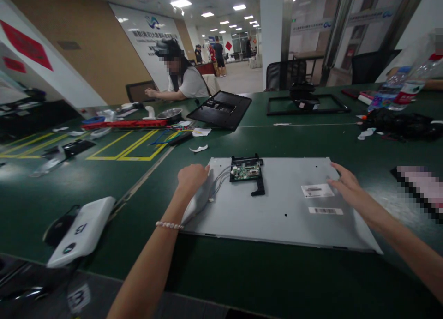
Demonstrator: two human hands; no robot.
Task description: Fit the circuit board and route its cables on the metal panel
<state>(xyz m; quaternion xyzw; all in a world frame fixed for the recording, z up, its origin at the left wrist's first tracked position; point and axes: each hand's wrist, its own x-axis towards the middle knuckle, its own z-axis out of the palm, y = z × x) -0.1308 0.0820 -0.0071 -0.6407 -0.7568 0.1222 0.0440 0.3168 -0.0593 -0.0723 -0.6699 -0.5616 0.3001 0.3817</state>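
Note:
A flat silver-grey display panel (277,222) lies back side up in front of me, low over the green table. My left hand (193,178) is closed at its upper left edge, the fingertips partly hidden. At the opposite edge, my right hand (346,183) grips the panel with the thumb over its face and the other fingers along the side. A green circuit board (245,171) in a black plastic bracket (258,188) sits near the panel's top, and grey cables (218,180) run from it toward the left edge. Two white labels, one a barcode label (325,211), are on the right part.
Beyond the panel lie a black plastic cover (221,109) and a black frame (273,113). A white power bank (83,231) rests at the left table edge. Water bottles (411,90) and a phone (420,185) are on the right. A person (188,81) sits across the table.

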